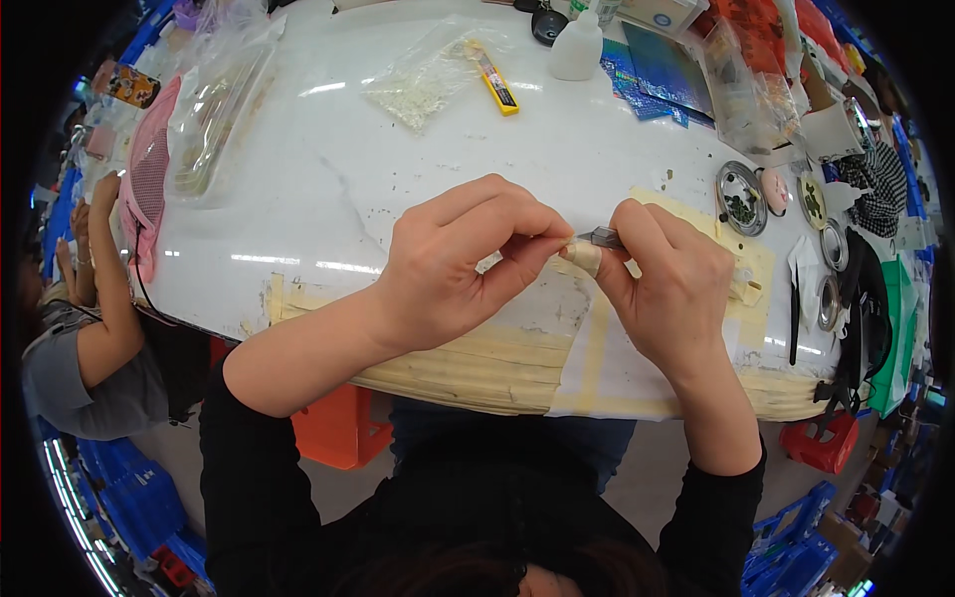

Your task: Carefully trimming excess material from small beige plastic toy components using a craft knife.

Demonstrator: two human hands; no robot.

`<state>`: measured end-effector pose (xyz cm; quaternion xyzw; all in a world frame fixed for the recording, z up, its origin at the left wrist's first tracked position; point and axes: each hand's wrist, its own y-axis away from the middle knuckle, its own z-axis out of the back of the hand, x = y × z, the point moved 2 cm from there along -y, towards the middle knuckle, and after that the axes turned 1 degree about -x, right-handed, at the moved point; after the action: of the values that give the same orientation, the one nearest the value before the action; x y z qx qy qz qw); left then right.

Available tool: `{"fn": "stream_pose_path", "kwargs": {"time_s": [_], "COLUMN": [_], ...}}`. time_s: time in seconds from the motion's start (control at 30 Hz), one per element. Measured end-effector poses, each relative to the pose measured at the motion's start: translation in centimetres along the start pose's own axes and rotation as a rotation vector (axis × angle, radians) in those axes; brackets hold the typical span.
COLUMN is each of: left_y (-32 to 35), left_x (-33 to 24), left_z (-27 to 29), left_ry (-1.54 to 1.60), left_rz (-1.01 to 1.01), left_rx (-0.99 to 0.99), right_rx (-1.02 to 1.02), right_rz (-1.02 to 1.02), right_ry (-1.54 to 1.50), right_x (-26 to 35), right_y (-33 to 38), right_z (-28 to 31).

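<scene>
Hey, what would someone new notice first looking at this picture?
First, the two hands meeting at the centre of the white table: the left hand and right hand pinch a small grey metal piece between their fingertips. Behind them lie a yellow utility knife and a white squeeze bottle.

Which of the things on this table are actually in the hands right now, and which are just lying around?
In hand:
left hand, pinching a small pale piece
right hand, holding a small grey tool, with a taped fingertip

Lying about:
yellow utility knife
bag of white bits
white bottle
round metal tins
pink mesh pouch
</scene>
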<state>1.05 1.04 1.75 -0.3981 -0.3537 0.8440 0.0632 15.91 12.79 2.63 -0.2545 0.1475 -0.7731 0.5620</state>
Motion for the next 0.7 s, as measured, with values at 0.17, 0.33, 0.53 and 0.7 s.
{"fn": "stream_pose_path", "kwargs": {"time_s": [0.17,0.33,0.53,0.7], "left_y": [-0.06,-0.14,-0.11,-0.11], "left_x": [-0.04,-0.08,-0.02,0.05], "left_z": [-0.02,0.06,0.12,0.14], "left_ry": [-0.018,-0.046,-0.073,-0.061], "left_rz": [-0.020,-0.043,-0.061,-0.052], "left_rx": [-0.004,0.003,0.012,0.006], "right_rx": [0.015,-0.004,0.012,0.022], "right_rz": [-0.008,-0.007,-0.005,-0.001], "right_ry": [0.004,0.004,0.008,0.024], "right_x": [0.02,-0.04,0.00,0.16], "right_y": [0.00,0.06,0.07,-0.02], "right_z": [0.07,-0.02,-0.03,0.18]}}
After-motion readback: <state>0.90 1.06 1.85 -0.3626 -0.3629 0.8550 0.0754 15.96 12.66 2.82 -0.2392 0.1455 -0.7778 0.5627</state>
